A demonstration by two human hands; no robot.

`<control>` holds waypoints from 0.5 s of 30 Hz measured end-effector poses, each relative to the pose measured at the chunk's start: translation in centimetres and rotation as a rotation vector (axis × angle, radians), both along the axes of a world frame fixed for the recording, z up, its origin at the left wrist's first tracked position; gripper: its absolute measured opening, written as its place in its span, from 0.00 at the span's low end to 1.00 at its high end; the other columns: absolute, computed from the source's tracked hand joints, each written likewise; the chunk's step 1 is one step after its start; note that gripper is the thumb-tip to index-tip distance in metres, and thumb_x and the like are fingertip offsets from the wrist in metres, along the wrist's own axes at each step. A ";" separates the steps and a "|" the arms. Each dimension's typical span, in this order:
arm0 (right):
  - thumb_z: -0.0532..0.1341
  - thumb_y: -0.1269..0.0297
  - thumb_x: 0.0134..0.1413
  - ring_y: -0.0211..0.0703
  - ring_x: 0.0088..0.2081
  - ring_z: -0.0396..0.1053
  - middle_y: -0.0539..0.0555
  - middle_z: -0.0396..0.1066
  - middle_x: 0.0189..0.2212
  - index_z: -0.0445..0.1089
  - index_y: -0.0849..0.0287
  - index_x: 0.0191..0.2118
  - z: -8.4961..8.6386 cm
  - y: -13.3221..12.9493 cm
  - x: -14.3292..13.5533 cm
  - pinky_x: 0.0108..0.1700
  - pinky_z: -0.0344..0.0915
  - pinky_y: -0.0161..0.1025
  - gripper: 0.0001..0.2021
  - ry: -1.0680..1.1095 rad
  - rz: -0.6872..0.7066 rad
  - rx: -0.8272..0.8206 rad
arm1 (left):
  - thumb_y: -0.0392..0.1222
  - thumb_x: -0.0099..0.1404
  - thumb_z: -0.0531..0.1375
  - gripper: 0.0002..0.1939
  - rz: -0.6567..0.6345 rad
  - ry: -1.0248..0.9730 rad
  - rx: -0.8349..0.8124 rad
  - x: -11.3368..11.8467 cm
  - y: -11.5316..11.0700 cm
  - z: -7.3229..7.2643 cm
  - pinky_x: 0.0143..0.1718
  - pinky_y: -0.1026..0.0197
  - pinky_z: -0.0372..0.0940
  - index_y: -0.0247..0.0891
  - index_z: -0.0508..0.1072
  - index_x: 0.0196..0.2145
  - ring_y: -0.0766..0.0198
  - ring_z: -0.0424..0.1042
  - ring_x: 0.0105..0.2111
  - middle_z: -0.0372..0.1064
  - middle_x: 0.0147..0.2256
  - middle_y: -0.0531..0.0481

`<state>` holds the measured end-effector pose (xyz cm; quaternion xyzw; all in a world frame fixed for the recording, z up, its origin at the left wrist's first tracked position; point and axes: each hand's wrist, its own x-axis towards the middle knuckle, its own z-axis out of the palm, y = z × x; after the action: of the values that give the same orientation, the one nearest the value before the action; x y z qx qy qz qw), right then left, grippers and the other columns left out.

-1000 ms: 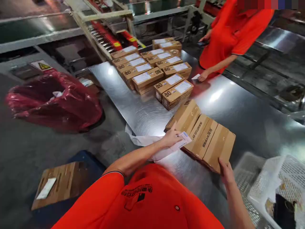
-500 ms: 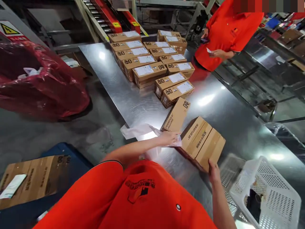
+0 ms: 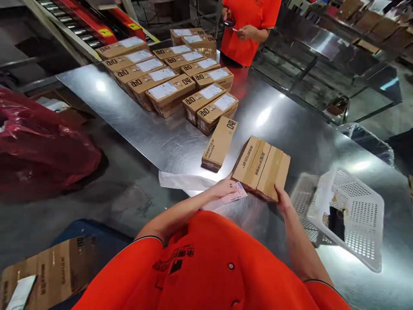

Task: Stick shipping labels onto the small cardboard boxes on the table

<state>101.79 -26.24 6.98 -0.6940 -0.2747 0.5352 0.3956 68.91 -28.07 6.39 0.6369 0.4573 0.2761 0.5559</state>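
Note:
My left hand (image 3: 223, 189) is closed on a pinkish printed label (image 3: 235, 194), its fingers close against the near left corner of a pair of brown cardboard boxes (image 3: 262, 165). These boxes stand side by side on the metal table with tape along their tops. My right hand (image 3: 282, 200) grips their near right corner, thumb up on the edge; its other fingers are mostly hidden. Under my left forearm a white paper strip (image 3: 183, 181) trails over the table edge. A single box (image 3: 220, 144) without a label on top lies just beyond the left hand.
Rows of labelled boxes (image 3: 171, 92) fill the far part of the metal table (image 3: 129, 125). White perforated baskets (image 3: 364, 215) stand at right. A co-worker in orange (image 3: 247, 32) holds a paper slip and a dark device. A red plastic bag (image 3: 41, 150) and a carton (image 3: 48, 275) are at left.
My view has swung to the right. The left hand and label now sit closer to the pair's near left corner, with the label more exposed. The right hand keeps its grip on the boxes.

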 end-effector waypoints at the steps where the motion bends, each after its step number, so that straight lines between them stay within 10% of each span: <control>1: 0.66 0.50 0.46 0.51 0.48 0.75 0.58 0.76 0.48 0.70 0.57 0.48 0.3 -0.2 0.0 0.44 0.76 0.42 0.24 0.033 0.019 -0.008 | 0.37 0.59 0.62 0.12 -0.003 -0.019 -0.012 -0.1 0.0 -0.2 0.56 0.62 0.65 0.32 0.82 0.39 0.55 0.73 0.53 0.63 0.64 0.43; 10: 0.65 0.56 0.48 0.53 0.46 0.75 0.61 0.74 0.52 0.67 0.56 0.56 3.3 -0.8 0.2 0.38 0.74 0.41 0.28 -0.151 0.147 -0.069 | 0.35 0.59 0.62 0.07 0.046 0.044 0.039 -2.0 -0.3 0.9 0.62 0.56 0.61 0.34 0.80 0.34 0.50 0.62 0.65 0.64 0.63 0.42; 15: 0.62 0.54 0.54 0.52 0.58 0.67 0.60 0.63 0.63 0.63 0.57 0.63 5.3 2.9 -6.5 0.59 0.67 0.46 0.31 -0.495 0.077 0.375 | 0.36 0.63 0.60 0.07 0.410 0.240 0.202 -7.0 1.5 3.9 0.63 0.53 0.60 0.35 0.80 0.35 0.49 0.64 0.63 0.67 0.61 0.41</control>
<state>95.33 -23.37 12.31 -0.7072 -0.4826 0.3045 0.4175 61.86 -26.56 10.28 0.6114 0.6095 0.3497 0.3639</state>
